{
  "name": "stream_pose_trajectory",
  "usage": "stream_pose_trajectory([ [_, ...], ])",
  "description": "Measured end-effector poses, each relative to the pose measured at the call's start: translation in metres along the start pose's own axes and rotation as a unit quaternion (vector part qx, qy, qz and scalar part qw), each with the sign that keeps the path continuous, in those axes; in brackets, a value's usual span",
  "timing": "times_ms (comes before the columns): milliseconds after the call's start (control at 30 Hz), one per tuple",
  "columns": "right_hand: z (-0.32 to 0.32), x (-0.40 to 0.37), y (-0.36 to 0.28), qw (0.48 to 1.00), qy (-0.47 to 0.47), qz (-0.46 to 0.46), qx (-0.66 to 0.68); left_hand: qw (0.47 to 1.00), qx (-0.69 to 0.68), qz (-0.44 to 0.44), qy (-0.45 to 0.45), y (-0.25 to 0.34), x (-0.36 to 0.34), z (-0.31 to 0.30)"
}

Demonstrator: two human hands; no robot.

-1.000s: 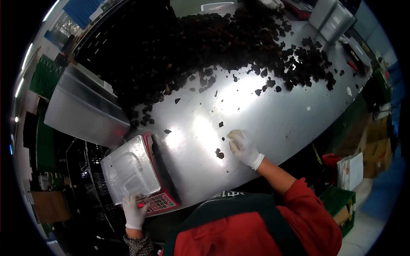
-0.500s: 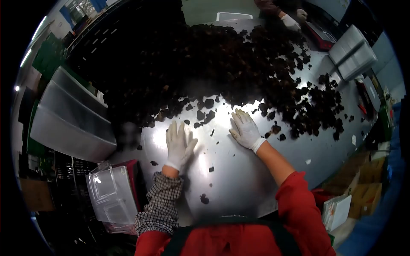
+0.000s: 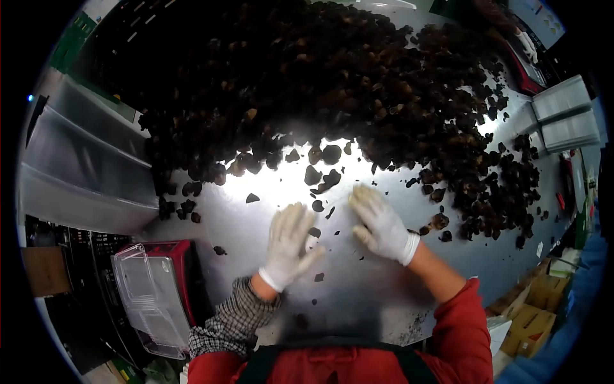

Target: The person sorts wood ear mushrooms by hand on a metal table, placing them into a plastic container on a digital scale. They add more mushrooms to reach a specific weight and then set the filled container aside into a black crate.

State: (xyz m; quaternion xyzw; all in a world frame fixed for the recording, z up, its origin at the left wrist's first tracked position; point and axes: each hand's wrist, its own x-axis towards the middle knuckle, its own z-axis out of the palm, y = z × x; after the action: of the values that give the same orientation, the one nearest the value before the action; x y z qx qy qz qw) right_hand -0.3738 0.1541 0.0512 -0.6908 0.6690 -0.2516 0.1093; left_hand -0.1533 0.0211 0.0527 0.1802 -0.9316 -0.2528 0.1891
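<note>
A large heap of dark, flat, irregular pieces (image 3: 294,83) covers the far part of the metal table (image 3: 256,211). My left hand (image 3: 290,246), in a white glove, hovers over or rests on the bare metal with its fingers apart, beside a small dark scrap (image 3: 314,232). To its right my right hand (image 3: 382,225), also gloved in white, lies palm down with the thumb spread, just short of the heap's near edge. Neither hand holds anything. Between the hands and the heap lie several loose pieces (image 3: 331,180).
Stacked clear plastic containers (image 3: 89,160) stand at the left. Below them is a red scale (image 3: 182,275) with a clear tray (image 3: 144,294). More clear containers (image 3: 566,115) and another red scale (image 3: 527,77) are at the right, near a co-worker's gloved hand (image 3: 527,46). Cardboard boxes (image 3: 527,329) sit lower right.
The view has shifted, so the heap appears larger. My left hand has moved closer to my right, tilting rightward. The co-worker's hand now appears beside the far scale.
</note>
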Motion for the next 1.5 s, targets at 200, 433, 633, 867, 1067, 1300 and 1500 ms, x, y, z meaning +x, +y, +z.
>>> stream_pose_trajectory([
  [200,0.006,0.058,0.038,0.991,0.015,0.001,-0.132,0.993,0.060,0.027,0.095,-0.033,0.089,0.015],
  [433,-0.010,0.018,0.011,0.997,-0.057,-0.052,-0.004,0.991,-0.010,-0.026,0.129,-0.035,0.086,0.009],
  [633,-0.013,0.079,0.010,0.995,0.092,-0.038,-0.014,0.922,-0.189,-0.189,0.279,-0.063,0.084,-0.022],
  [867,0.029,0.145,0.040,0.975,0.086,-0.062,-0.197,0.971,0.070,-0.021,0.227,-0.051,0.114,-0.048],
  [1067,-0.028,0.102,0.020,0.975,0.217,0.015,-0.048,0.972,0.229,0.035,0.042,-0.059,0.106,0.011],
  [1300,-0.039,-0.020,-0.022,0.993,-0.016,0.100,0.056,0.998,0.018,0.049,0.015,-0.018,0.031,0.003],
  [1500,-0.016,0.032,-0.021,0.995,0.069,0.067,0.019,1.000,0.007,0.012,0.022,-0.018,0.045,0.008],
])
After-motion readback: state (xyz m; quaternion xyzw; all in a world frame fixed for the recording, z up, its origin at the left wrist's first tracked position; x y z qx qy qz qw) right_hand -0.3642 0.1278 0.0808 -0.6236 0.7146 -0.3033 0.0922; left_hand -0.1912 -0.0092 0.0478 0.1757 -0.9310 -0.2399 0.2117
